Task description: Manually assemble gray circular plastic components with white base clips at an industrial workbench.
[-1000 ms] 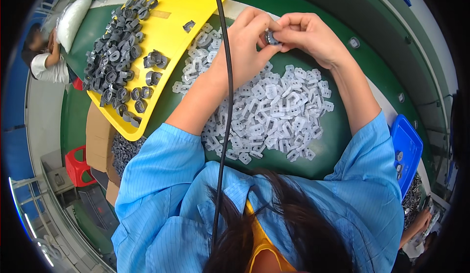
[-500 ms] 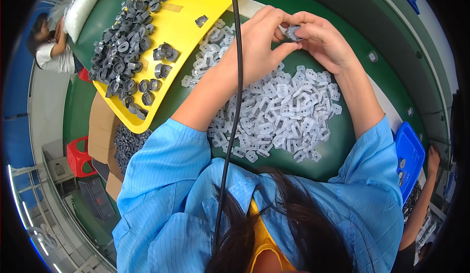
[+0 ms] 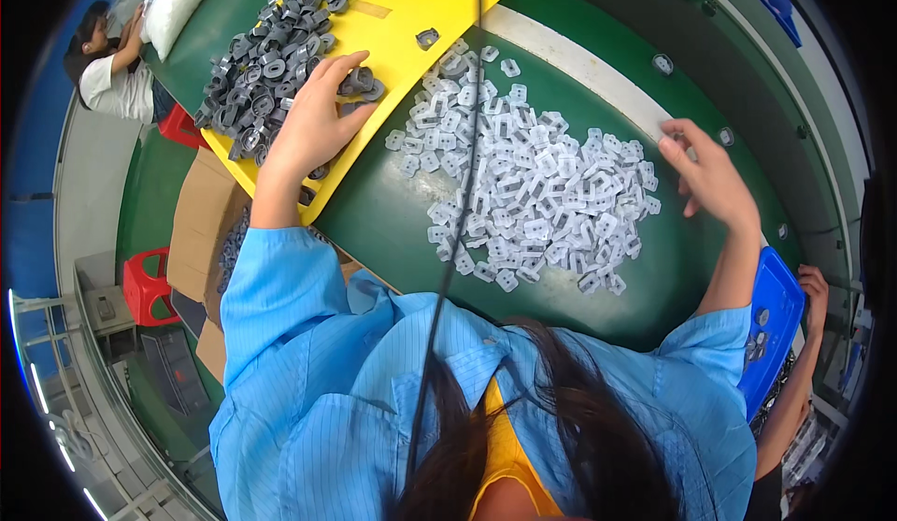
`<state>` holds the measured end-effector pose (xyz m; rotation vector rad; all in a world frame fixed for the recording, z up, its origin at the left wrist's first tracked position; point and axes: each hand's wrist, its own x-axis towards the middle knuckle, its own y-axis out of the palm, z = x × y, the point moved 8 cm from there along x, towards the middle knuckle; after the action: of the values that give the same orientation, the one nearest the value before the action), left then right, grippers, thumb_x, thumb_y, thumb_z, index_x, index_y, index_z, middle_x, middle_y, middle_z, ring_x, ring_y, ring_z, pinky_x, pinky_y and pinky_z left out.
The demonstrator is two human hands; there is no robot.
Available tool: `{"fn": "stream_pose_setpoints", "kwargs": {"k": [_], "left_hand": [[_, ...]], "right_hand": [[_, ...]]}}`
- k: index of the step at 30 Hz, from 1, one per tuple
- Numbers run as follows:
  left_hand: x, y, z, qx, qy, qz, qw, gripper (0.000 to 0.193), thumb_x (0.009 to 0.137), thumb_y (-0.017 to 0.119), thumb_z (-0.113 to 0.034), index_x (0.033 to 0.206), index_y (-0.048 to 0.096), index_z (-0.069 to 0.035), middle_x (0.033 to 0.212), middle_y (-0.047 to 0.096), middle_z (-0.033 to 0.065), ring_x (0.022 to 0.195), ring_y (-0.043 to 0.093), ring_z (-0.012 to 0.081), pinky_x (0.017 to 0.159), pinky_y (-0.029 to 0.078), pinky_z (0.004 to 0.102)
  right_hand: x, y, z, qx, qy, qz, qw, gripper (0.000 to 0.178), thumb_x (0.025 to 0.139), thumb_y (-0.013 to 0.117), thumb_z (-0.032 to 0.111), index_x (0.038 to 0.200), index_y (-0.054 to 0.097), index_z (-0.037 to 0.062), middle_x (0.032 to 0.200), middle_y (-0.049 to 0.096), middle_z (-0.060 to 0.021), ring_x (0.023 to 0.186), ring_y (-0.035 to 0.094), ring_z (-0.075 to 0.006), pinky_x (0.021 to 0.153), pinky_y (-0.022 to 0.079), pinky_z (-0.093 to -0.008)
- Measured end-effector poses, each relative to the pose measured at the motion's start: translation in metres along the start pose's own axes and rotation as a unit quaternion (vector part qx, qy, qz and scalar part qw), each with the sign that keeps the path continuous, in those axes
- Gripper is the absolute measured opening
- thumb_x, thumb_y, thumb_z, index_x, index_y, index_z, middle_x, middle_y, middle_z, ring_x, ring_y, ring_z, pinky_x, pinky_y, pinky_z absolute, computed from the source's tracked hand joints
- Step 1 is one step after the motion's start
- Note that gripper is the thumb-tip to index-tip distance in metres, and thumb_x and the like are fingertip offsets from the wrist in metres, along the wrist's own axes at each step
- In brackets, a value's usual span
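Observation:
My left hand (image 3: pixel 318 124) is over the yellow tray (image 3: pixel 397 30), thumb and fingers apart beside a few grey oval rings (image 3: pixel 363 84). It does not visibly hold any of them. A heap of similar grey rings (image 3: pixel 271 63) covers the tray's left part. At the right, my right hand (image 3: pixel 710 175) hovers near the white strip (image 3: pixel 598 77), its fingers loosely bent and apart, with nothing visible in them. Between my hands, a large pile of translucent white plastic pieces (image 3: pixel 542 194) lies on the green tabletop (image 3: pixel 374 208).
Beyond the white strip, a grey-rimmed piece (image 3: pixel 662 63) lies on a green band. A dark cable (image 3: pixel 464 185) hangs across the view. A blue tray (image 3: pixel 771 320) and a co-worker's arm (image 3: pixel 794 381) are at right. Cardboard (image 3: pixel 201 227) and a red stool (image 3: pixel 148 287) stand left.
My hands have parted: the left moved left to the yellow tray, the right moved right and let go of the grey piece. Another piece now shows on the green band.

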<state>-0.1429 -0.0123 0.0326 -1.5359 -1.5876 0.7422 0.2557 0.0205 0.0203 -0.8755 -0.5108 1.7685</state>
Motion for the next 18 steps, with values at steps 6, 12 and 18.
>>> {"fn": "stream_pose_setpoints", "kwargs": {"k": [6,12,18], "left_hand": [[0.020,0.014,0.003,0.021,0.042,-0.037,0.998,0.036,0.081,0.069,-0.013,0.114,0.058,-0.003,0.114,0.055,0.0122,0.094,0.058,0.0263,0.077,0.049,0.0323],[0.031,0.028,-0.008,0.058,0.116,-0.026,0.991,0.039,0.089,0.061,-0.019,0.126,0.052,-0.010,0.123,0.053,0.0103,0.111,0.050,0.0257,0.095,0.041,0.0354],[0.040,0.028,-0.002,0.033,0.090,-0.028,0.995,0.036,0.090,0.059,-0.022,0.121,0.054,-0.004,0.111,0.055,0.0143,0.102,0.053,0.0296,0.091,0.043,0.0359]], "right_hand": [[0.000,0.039,0.023,0.029,-0.103,-0.079,0.991,0.044,0.088,0.060,0.039,0.114,0.058,0.0039,0.093,0.055,-0.0098,0.071,0.057,-0.0166,0.058,0.050,-0.0296],[0.063,0.057,0.067,0.105,-0.224,-0.111,0.963,0.042,0.087,0.061,0.040,0.106,0.064,0.0022,0.093,0.064,-0.0103,0.081,0.061,-0.0196,0.078,0.048,-0.0320],[0.082,0.064,0.088,0.109,-0.230,0.045,0.966,0.039,0.092,0.055,0.035,0.113,0.062,0.0036,0.100,0.065,-0.0069,0.079,0.060,-0.0113,0.067,0.050,-0.0246]]}}
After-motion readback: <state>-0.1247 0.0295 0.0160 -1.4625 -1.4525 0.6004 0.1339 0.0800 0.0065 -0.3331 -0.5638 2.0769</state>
